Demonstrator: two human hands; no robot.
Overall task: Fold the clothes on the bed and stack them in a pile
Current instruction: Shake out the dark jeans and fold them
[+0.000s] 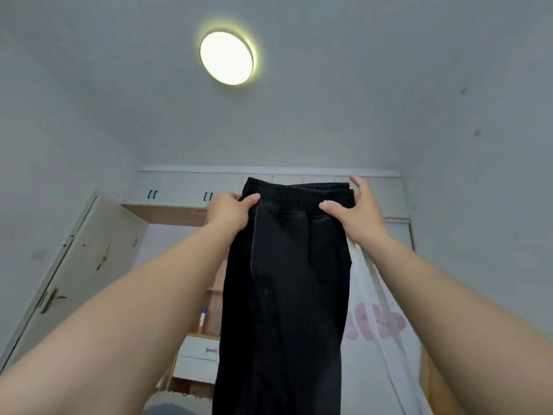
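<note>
Held up at arm's length in front of the camera: black trousers of thick, matte, slightly napped cloth, hanging straight down from a gathered elastic waistband, ribbed with fine puckers, to the bottom edge of the view. Doubled lengthwise into one long, narrow panel, with a raised seam running down the left part of the fabric. At the waistband's left end, the left hand, fingers curled round the cloth and thumb pressed flat across the front. At the right end, the right hand, thumb pinching the front of the band, index finger raised straight above the edge, other fingers hidden behind the fabric. Both bare forearms stretched upward and inward from the lower corners. Overhead, a round, flat ceiling lamp, glowing pale yellow on a smooth grey-white ceiling. Behind the trousers, a white wardrobe with small dark handles on its top cupboards and a band of light wood below them. At left, a pale door with a metal lever handle. Low down, a white drawer unit trimmed in light wood. At right, a thin white garment with a blurred pink print, hanging just behind the trousers.
</note>
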